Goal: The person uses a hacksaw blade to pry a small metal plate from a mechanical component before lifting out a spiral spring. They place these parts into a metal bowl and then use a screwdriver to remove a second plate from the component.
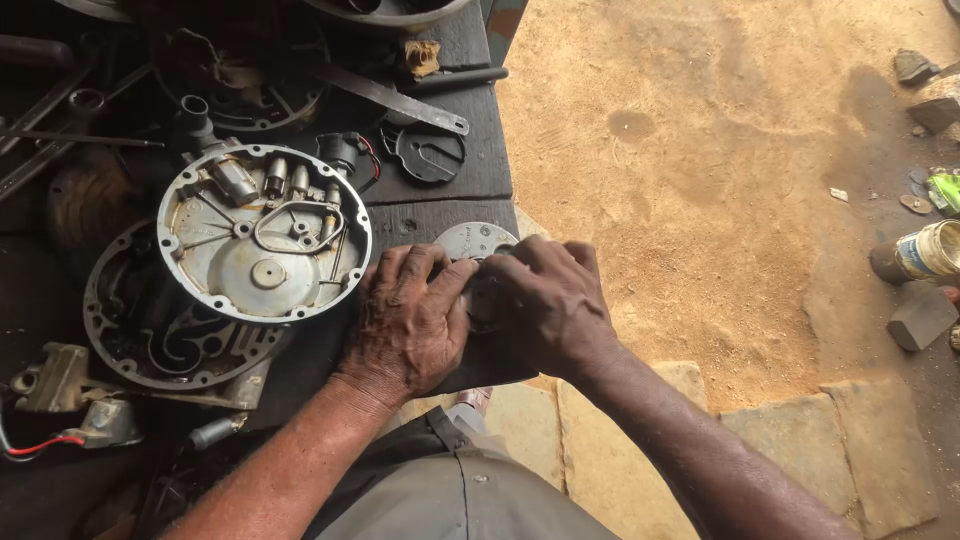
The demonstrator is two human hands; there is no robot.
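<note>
To my left on the dark workbench [440, 215] lies a round grey engine cover [262, 235] with small cylinders bolted inside, resting on a larger dark ring-shaped casing [150, 330]. Behind it I see a black notched disc [428, 153] and a flat metal bar [395, 100]. Off on the sandy ground [700, 150] sit a tin can [925, 252], loose stones [922, 318] and flat paving slabs [800, 440].

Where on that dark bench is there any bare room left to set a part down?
A bare strip of bench lies between the black disc and the left hand. The bench corner right of the disc is also bare. Left of that it is crowded: the round cover overlaps the ring housing, with tools beyond.
</note>
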